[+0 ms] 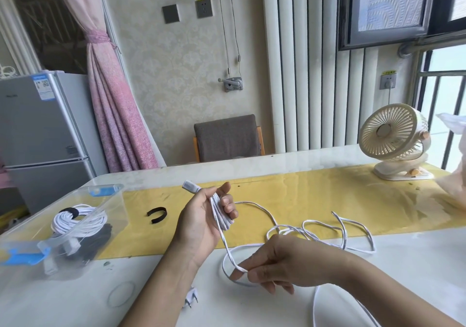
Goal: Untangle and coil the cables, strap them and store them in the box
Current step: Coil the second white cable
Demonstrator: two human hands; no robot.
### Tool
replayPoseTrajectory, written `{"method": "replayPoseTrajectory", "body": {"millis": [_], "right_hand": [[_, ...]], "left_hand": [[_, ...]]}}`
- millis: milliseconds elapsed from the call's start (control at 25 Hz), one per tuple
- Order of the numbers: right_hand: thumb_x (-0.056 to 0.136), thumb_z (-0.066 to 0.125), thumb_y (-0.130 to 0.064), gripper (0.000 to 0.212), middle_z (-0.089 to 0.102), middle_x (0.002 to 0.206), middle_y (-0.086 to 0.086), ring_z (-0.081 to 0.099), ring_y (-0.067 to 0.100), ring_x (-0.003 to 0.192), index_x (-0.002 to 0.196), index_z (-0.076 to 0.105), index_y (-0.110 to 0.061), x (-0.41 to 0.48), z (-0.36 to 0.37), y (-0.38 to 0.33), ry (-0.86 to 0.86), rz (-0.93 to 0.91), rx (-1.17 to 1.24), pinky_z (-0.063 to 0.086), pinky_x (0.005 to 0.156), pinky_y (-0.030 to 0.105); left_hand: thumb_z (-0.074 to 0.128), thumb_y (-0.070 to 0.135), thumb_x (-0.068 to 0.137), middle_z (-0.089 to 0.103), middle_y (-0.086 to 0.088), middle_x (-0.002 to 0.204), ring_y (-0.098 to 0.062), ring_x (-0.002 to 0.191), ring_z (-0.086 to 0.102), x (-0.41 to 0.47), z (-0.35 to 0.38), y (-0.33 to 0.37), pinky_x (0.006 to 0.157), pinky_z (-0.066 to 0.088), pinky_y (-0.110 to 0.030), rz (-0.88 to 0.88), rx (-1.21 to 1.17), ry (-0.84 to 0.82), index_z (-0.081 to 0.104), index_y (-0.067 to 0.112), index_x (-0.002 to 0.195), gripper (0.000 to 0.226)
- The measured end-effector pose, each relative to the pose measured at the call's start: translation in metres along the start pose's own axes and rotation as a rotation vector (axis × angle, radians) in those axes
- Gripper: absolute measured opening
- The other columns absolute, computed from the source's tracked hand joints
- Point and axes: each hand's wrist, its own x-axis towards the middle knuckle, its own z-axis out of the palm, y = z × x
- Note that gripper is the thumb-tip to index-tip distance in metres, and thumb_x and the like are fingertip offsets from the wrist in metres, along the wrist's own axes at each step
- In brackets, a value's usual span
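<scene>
The next turn goes on well if the right hand (282, 263) feeds the flat cable (252, 203) without a twist, laying it beside the turns already in the left hand's coil (222, 215) at the same loop length, under light tension; the slack should slide through the pinch rather than be yanked, or the loose loops (340, 228) to the right may snag, as I judge it

The right thumb and forefinger (239, 273) are pressed close together, pinching a single strand low over the near part of the table (403, 263), with the other fingers curled beneath. The left hand (201, 215) is raised, its fingers (228, 201) curled round the small bundle of turns, thumb side toward the camera; the connector (191, 186) sticks out past the top of the grip, to the far left

From the coil 1 strand drops to the right hand's pinch and another arcs away right to the slack lying across the yellow runner (302, 195). A black strap (156, 214) lies on the runner left of the left hand, within easy reach. Further left stands the clear box (118, 208), holding 1 white coil already strapped (75, 219). A white plug (190, 299) lies on the near edge, and a fan (393, 137) stands far right
</scene>
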Motion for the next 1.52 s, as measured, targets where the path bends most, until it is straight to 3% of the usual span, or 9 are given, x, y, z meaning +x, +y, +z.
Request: {"method": "replayPoseTrajectory", "body": {"millis": [240, 400, 600, 840, 920, 1040, 1200, 1320, 1520], "right_hand": [[0.092, 0.058, -0.037, 0.017, 0.039, 0.056, -0.009, 0.032, 0.012, 0.054, 0.101, 0.071, -0.041, -0.005, -0.018, 0.011, 0.099, 0.149, 0.006, 0.024, 0.046, 0.017], [0.087, 0.064, -0.036, 0.016, 0.035, 0.058, -0.003, 0.023, 0.013, 0.052, 0.091, 0.076, -0.026, -0.011, -0.032, 0.012, 0.252, 0.129, 0.087, 0.018, 0.045, 0.020], [0.077, 0.070, -0.048, 0.034, 0.025, 0.049, -0.003, 0.020, 0.015, 0.049, 0.064, 0.072, -0.016, -0.023, -0.050, 0.014, 0.483, 0.223, 0.000, 0.016, 0.045, 0.023], [0.069, 0.077, -0.047, 0.041, 0.031, 0.048, 0.002, 0.024, 0.015, 0.046, 0.051, 0.065, -0.013, -0.027, -0.053, 0.009, 0.642, 0.252, -0.052, 0.017, 0.042, 0.020], [0.073, 0.077, -0.036, 0.038, 0.035, 0.038, -0.006, 0.027, 0.008, 0.037, 0.048, 0.061, -0.013, -0.029, -0.058, 0.010, 0.795, 0.247, -0.080, 0.020, 0.039, 0.016], [0.075, 0.075, -0.027, 0.036, 0.045, 0.045, 0.004, 0.036, 0.013, 0.044, 0.046, 0.058, -0.012, -0.032, -0.065, 0.016, 1.033, 0.247, 0.001, 0.028, 0.047, 0.023], [0.079, 0.070, -0.027, 0.041, 0.047, 0.048, 0.006, 0.042, 0.017, 0.047, 0.044, 0.052, -0.014, -0.025, -0.060, 0.013, 1.085, 0.206, 0.135, 0.035, 0.054, 0.026], [0.081, 0.068, -0.029, 0.045, 0.044, 0.050, 0.009, 0.038, 0.016, 0.048, 0.042, 0.050, -0.015, -0.020, -0.048, -0.001, 0.993, 0.089, 0.161, 0.032, 0.051, 0.023], [0.085, 0.064, -0.032, 0.034, 0.045, 0.051, 0.002, 0.040, 0.013, 0.051, 0.053, 0.064, -0.020, -0.021, -0.024, -0.027, 0.628, -0.087, 0.160, 0.031, 0.048, 0.015]], "left_hand": [[0.081, 0.016, 0.066, 0.048, 0.000, 0.056, -0.012, 0.046, 0.049, -0.003, -0.010, 0.017, 0.049, 0.048, -0.022, -0.128, -0.210, -0.283, 0.067, 0.004, 0.077, 0.022], [0.038, 0.028, 0.101, 0.026, 0.006, 0.051, -0.006, 0.040, 0.021, -0.018, -0.010, 0.021, 0.041, 0.021, -0.021, -0.339, -0.115, -0.655, 0.053, 0.006, 0.092, 0.028], [0.039, 0.034, 0.099, 0.028, 0.011, 0.054, -0.006, 0.043, 0.023, -0.021, -0.013, 0.020, 0.043, 0.022, -0.017, -0.496, 0.227, -0.969, 0.053, 0.016, 0.085, 0.026], [0.059, 0.047, 0.086, 0.034, 0.015, 0.050, -0.003, 0.040, 0.019, -0.014, -0.019, 0.015, 0.039, 0.022, -0.011, -0.535, 0.532, -0.823, 0.053, 0.023, 0.072, 0.028], [0.057, 0.047, 0.086, 0.034, 0.015, 0.050, -0.003, 0.041, 0.017, -0.014, -0.019, 0.017, 0.038, 0.022, -0.010, -0.561, 0.617, -0.786, 0.053, 0.023, 0.071, 0.028], [0.046, 0.040, 0.090, 0.029, 0.011, 0.050, -0.005, 0.042, 0.017, -0.017, -0.018, 0.017, 0.040, 0.021, -0.012, -0.561, 0.829, -0.633, 0.048, 0.018, 0.073, 0.027], [0.033, 0.041, 0.101, 0.034, 0.008, 0.054, -0.004, 0.040, 0.031, -0.012, -0.013, -0.007, 0.045, 0.027, -0.017, -0.188, 1.191, -0.260, 0.053, 0.012, 0.091, 0.036], [0.028, 0.041, 0.100, 0.035, 0.002, 0.057, -0.003, 0.037, 0.032, -0.003, -0.011, -0.016, 0.043, 0.027, -0.014, 0.016, 1.078, -0.090, 0.050, 0.009, 0.094, 0.040], [0.029, 0.046, 0.100, 0.033, 0.003, 0.045, -0.008, 0.033, 0.026, 0.012, -0.011, -0.009, 0.036, 0.023, -0.016, -0.026, 0.463, 0.122, 0.047, 0.010, 0.083, 0.044]]}}
